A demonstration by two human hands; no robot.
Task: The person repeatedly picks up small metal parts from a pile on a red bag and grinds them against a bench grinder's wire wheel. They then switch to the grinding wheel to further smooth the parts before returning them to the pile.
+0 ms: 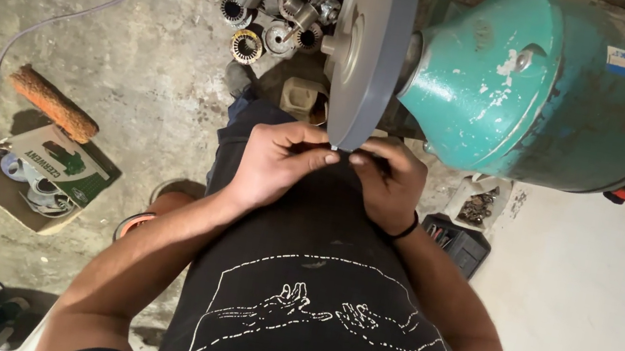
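A small workpiece, too tiny for us to identify, sits pinched at the lower rim of the grey grinding wheel. Going left to right: an open cardboard box lies on the concrete floor; our left hand closes its fingertips on the piece; our right hand pinches it too; beyond stands the green motor housing.
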